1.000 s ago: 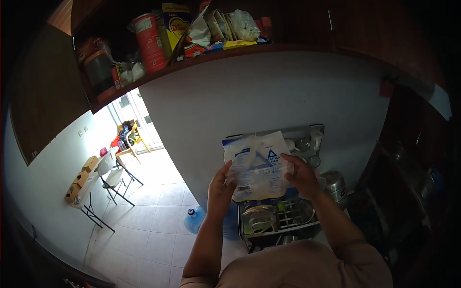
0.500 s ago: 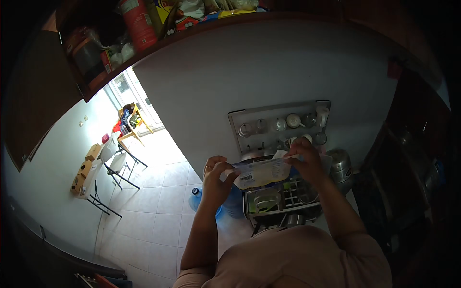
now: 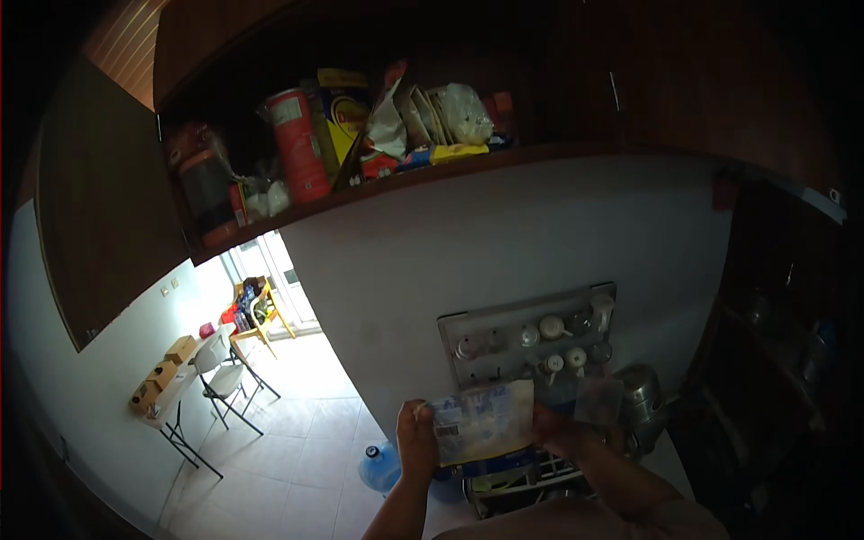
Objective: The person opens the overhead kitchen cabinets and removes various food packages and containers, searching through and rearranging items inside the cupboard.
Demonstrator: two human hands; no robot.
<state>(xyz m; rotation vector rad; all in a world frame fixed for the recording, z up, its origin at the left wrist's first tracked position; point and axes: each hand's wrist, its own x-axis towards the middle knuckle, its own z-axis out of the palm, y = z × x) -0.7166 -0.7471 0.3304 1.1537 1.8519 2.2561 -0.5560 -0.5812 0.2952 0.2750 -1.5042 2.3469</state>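
A flat, printed plastic packet (image 3: 484,425) with a barcode and a blue lower edge is held up in front of me. My left hand (image 3: 417,441) is closed on its left edge, thumb and fingers gripping near the barcode. At the right edge, my right hand (image 3: 576,436) is closed against the packet, its fingers dark and slightly blurred. Behind the packet stands a dish rack (image 3: 517,480), mostly covered by it. A translucent plastic piece (image 3: 598,400) shows just above my right hand.
Overhead, an open cabinet shelf (image 3: 378,175) holds a red canister (image 3: 300,144), a yellow pouch (image 3: 344,112) and several bags. Glasses and cups hang on a wall-mounted rack (image 3: 454,326). A metal pot (image 3: 637,391) stands right; a blue water jug (image 3: 378,468) and folding chair (image 3: 220,373) are left.
My view has tilted up, bringing more of the cabinet shelf into sight. The packet has turned to show its broad face, and my right hand has shifted from its upper corner down its right edge.
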